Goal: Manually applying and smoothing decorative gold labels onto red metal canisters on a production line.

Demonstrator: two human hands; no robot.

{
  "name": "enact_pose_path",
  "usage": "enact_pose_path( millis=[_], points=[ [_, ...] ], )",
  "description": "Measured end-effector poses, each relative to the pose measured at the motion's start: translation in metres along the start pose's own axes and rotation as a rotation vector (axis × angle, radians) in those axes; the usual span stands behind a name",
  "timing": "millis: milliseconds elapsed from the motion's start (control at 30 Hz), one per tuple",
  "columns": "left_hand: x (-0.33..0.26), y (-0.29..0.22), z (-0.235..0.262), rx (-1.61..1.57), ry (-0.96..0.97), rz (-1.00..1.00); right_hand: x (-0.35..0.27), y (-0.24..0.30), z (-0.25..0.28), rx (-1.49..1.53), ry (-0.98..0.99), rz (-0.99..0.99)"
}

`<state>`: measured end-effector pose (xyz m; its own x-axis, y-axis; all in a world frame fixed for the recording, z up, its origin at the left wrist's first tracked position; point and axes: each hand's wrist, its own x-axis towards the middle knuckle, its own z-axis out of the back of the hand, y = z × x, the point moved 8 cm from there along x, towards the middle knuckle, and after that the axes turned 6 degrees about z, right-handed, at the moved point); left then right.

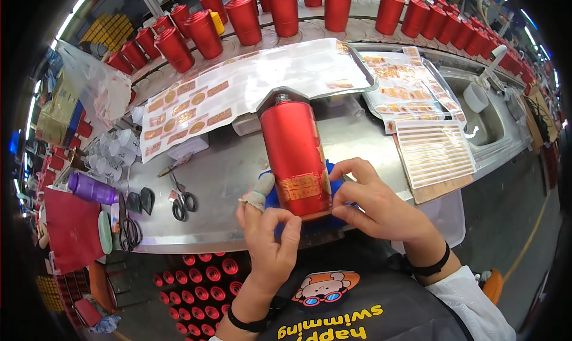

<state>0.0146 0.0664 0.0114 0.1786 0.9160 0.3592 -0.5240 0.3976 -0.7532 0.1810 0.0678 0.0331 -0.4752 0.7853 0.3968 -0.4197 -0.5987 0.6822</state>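
A glossy red bottle [291,144] with a dark metal neck leans, base toward me, against a notched support. A gold label [300,186] sits low on its front, and a thin gold strip [316,216] runs along the base edge. Blue padding [271,199] shows beneath it. At the base's left side, my left hand [268,236] is closed on the bottle, with a fabric cover on one finger and the thumb by the base edge. My right hand [376,205] has its fingers bent against the lower right side; whether they pinch the strip's end cannot be made out.
Sheets of gold labels [196,111] lie beyond the bottle, with a sheet of gold strips [435,153] at right. Scissors [183,202] and a purple bottle [92,188] are at left. More red bottles [283,10] line the far conveyor; a sink [497,117] stands far right.
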Motion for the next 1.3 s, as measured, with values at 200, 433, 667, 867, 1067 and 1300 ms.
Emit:
enact_pose_path(
  millis=[200, 433, 667, 867, 1067, 1300],
  points=[
    [-0.004, 0.023, -0.004, -0.151, 0.013, 0.139, -0.008, -0.013, -0.004, 0.046, -0.006, -0.084],
    [-0.016, 0.062, -0.019, -0.62, -0.024, 0.389, -0.011, -0.016, -0.005, 0.07, 0.007, -0.119],
    [-0.013, 0.051, -0.025, -0.457, 0.06, 0.31, -0.013, -0.017, -0.002, 0.047, 0.002, -0.121],
    [-0.012, 0.052, -0.024, -0.603, 0.0, 0.331, -0.015, -0.02, -0.001, 0.049, -0.001, -0.14],
    [-0.012, 0.052, -0.027, -0.585, -0.012, 0.286, -0.015, -0.02, -0.001, 0.009, 0.011, -0.119],
    [-0.012, 0.052, -0.031, -0.547, 0.033, 0.305, -0.016, -0.022, -0.001, 0.017, 0.007, -0.141]
  ],
)
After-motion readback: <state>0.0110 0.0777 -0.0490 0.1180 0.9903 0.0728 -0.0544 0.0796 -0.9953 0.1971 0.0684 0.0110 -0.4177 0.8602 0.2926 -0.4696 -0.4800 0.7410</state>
